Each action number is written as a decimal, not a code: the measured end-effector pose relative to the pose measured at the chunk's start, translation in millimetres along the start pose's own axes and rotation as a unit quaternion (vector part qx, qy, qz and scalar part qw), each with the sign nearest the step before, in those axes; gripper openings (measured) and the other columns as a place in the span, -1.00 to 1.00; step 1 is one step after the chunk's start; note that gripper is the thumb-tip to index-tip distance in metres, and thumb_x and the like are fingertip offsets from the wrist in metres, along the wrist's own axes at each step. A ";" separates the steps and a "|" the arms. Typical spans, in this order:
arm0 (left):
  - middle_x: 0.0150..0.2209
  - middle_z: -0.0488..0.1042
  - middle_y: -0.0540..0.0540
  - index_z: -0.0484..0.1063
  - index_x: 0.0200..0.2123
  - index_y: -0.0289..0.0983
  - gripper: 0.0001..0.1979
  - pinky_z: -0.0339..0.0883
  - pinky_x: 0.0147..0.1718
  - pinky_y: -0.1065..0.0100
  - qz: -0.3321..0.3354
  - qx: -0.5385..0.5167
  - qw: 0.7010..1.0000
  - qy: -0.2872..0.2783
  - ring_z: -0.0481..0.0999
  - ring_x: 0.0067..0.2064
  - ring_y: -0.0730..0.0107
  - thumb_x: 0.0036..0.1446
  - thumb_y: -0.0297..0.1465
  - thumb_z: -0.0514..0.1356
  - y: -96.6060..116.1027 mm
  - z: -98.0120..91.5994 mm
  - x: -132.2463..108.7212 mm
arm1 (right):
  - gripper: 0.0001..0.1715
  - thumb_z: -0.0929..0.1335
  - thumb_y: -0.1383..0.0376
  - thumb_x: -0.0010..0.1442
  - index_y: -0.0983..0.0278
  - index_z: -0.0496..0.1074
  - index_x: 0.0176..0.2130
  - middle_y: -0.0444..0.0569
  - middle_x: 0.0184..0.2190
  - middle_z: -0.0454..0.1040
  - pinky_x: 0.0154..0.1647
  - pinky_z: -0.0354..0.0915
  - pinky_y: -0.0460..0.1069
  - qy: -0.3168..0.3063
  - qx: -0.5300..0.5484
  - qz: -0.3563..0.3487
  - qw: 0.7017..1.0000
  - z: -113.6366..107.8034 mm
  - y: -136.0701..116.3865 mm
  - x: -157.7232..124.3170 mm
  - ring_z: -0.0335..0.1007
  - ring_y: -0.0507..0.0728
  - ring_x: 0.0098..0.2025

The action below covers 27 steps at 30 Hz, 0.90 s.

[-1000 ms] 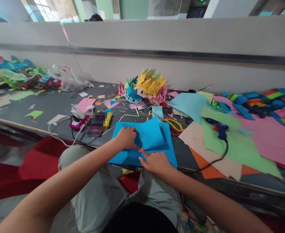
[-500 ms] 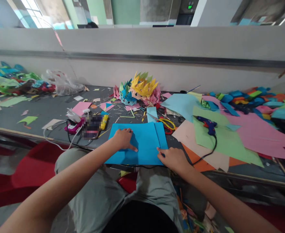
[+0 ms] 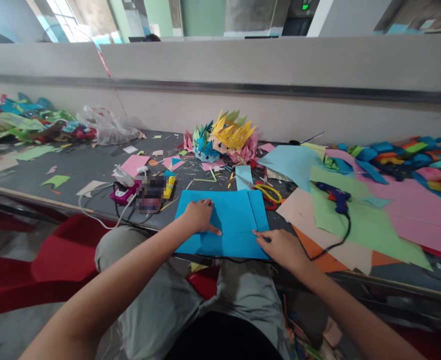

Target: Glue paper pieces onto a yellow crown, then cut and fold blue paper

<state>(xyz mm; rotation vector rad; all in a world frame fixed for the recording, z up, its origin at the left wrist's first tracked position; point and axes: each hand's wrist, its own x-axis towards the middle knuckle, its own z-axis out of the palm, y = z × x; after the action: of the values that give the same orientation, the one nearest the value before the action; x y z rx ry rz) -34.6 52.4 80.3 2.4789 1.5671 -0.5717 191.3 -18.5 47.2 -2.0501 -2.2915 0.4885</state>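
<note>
A sheet of bright blue paper [image 3: 231, 212] lies at the table's front edge, with a folded flap along its right side and a crease across its lower part. My left hand [image 3: 199, 216] rests on its left half, fingers spread and thumb stretched toward the middle. At the lower right, my right hand [image 3: 280, 246] has thumb and forefinger drawn together at the flap's edge, the other fingers curled. Scissors with yellow handles [image 3: 268, 192] lie just beyond the paper's upper right corner, beside a red-handled tool [image 3: 271, 204] and a light blue strip [image 3: 244, 177].
A glue gun [image 3: 335, 195] lies on green paper [image 3: 370, 225] to the right, its cord running toward my right hand. Paper crowns [image 3: 232, 134] stand near the wall. A purple power strip [image 3: 124, 194] and yellow glue stick [image 3: 169, 187] lie left, among paper scraps.
The whole view has shifted, so everything appears a little farther right. Both hands keep nearly the same places on the blue paper.
</note>
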 end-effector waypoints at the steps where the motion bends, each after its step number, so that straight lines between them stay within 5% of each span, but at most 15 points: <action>1: 0.26 0.02 -0.37 0.04 0.23 -0.35 -0.05 0.12 0.06 0.04 0.000 -0.002 1.000 0.000 0.12 0.20 -0.11 -0.12 0.07 0.21 -0.1 0.9 0.3 | -0.57 0.15 0.13 0.18 0.04 0.51 -0.13 0.00 -0.33 0.59 -0.51 0.12 -0.07 0.001 0.010 0.007 1.000 1.0 2.9 -0.7 0.48 0.20 -0.34; 8: 0.23 0.08 -0.39 0.08 0.20 -0.39 -0.05 0.19 0.01 0.07 0.000 -0.003 1.000 0.006 0.15 0.18 -0.11 -0.14 0.08 0.22 0.4 1.9 1.7 | -0.49 0.15 0.14 0.16 0.24 0.49 -0.07 -0.01 -0.52 0.57 -0.65 0.00 -0.07 -0.008 0.124 -0.002 0.992 4.7 31.5 -7.2 0.32 0.10 -0.63; 12: 0.10 0.26 -0.42 0.23 0.12 -0.41 -0.09 0.27 -0.09 0.11 -0.001 0.004 1.000 0.010 0.30 0.06 -0.13 -0.19 0.08 0.24 4.5 -2.8 7.3 | -0.50 0.12 0.16 0.21 0.21 0.45 -0.02 0.01 -0.51 0.57 -0.60 0.05 -0.07 0.068 0.081 -0.034 0.994 11.2 4.8 -0.5 0.37 0.10 -0.58; 18: 0.07 0.29 -0.40 0.28 0.07 -0.41 -0.14 0.27 -0.10 0.16 0.004 0.012 1.000 0.026 0.32 0.04 -0.08 -0.17 0.09 0.23 13.4 -10.7 26.1 | -0.57 0.15 0.21 0.22 0.07 0.42 0.00 0.00 -0.43 0.58 -0.52 0.13 -0.08 0.057 -0.042 -0.079 0.994 30.4 -52.6 22.3 0.48 0.14 -0.41; 27: 0.18 0.21 -0.29 0.17 0.15 -0.29 -0.20 0.10 0.04 0.08 0.053 0.022 0.998 0.016 0.21 0.16 -0.02 -0.13 -0.11 0.32 -0.2 -6.4 13.6 | -0.58 0.18 0.17 0.19 -0.02 0.40 0.00 -0.01 -0.45 0.58 -0.50 0.17 -0.07 0.046 -0.030 -0.036 0.998 27.2 -50.9 23.2 0.49 0.16 -0.41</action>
<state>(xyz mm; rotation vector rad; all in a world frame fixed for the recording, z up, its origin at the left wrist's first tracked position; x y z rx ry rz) -28.1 66.0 80.8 2.5984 1.4375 -0.5574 133.0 -5.9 29.8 -1.9632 -2.3431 0.3189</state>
